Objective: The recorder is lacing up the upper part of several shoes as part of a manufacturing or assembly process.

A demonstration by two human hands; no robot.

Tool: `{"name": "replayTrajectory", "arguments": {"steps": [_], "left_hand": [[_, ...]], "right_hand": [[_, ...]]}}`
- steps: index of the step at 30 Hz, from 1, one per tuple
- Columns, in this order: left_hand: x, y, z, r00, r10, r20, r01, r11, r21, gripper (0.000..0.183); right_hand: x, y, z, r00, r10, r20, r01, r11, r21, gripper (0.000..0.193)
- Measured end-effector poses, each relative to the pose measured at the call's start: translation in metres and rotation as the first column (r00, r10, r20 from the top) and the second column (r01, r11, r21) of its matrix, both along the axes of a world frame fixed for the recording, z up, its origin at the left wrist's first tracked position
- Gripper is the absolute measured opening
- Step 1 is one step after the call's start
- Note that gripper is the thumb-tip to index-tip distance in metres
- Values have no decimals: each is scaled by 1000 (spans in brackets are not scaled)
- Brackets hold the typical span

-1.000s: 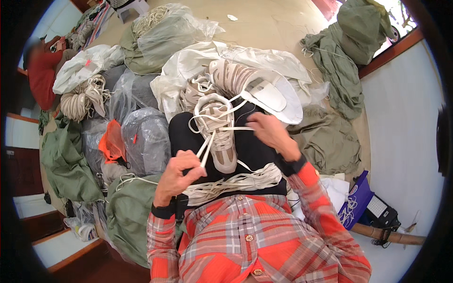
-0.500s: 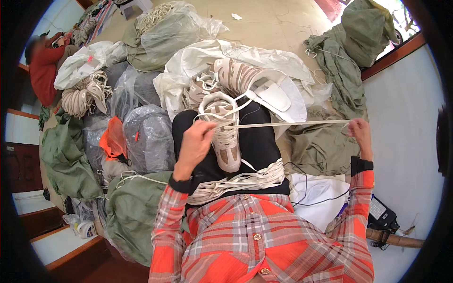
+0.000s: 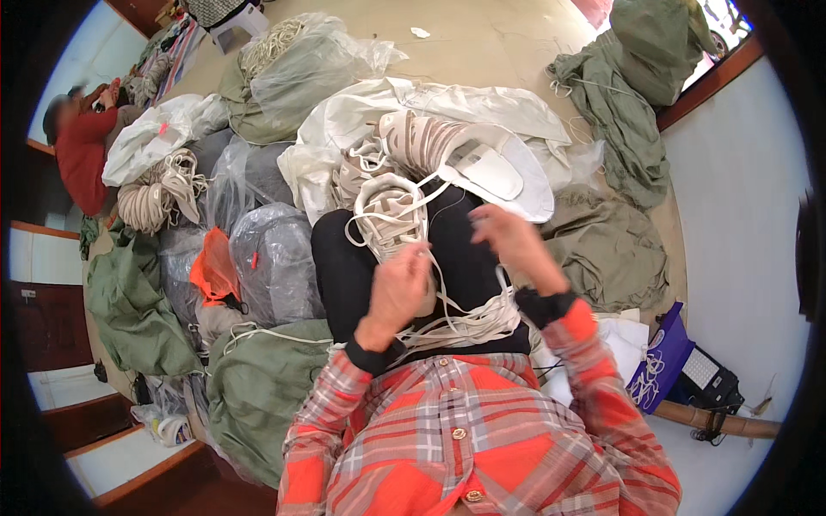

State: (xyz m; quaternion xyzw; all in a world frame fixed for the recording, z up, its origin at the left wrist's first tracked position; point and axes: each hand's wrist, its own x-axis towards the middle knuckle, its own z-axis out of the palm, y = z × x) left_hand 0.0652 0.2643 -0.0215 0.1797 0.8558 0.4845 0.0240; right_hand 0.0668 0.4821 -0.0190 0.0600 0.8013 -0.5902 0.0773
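Note:
A beige and white shoe upper lies over my black-trousered lap, its laces partly threaded. My left hand is closed over its toe part and pinches a flat white shoelace by the eyelets, hiding much of the front. To the right of the shoe, my right hand hovers with fingers somewhat apart, slightly blurred; no lace shows in it. Across my lap lies a bundle of loose white laces. Just beyond my knees rests a nested stack of similar shoe uppers, with a white piece at its right end.
White sacking spreads under the stack. Grey bundles in clear plastic, an orange net bag and green sacks crowd the left. A green cloth lies at right, near a purple tray. Another person in red sits far left.
My right hand has come in from far right, where it held a lace stretched taut; that lace now hangs slack. My left hand has moved down and right, over the shoe's toe.

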Motion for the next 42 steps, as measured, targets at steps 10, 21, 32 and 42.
{"name": "replayTrajectory", "arguments": {"steps": [10, 21, 32, 42], "left_hand": [[-18, -5, -8, 998, -19, 60, 41, 918, -394, 34], [-48, -10, -7, 972, -165, 170, 214, 920, -327, 33], [-41, -13, -27, 960, -182, 213, 250, 898, -363, 37], [-75, -26, 5, 767, -398, 503, 489, 870, -57, 40]], "right_hand": [[-13, -53, -42, 997, 54, -53, -40, 972, 232, 10], [-24, -62, -42, 960, 18, -279, 112, 890, 442, 6], [-24, -62, -41, 924, 8, -382, 149, 913, 379, 9], [-25, -73, -39, 903, 103, -416, 77, 917, 392, 4]]}}
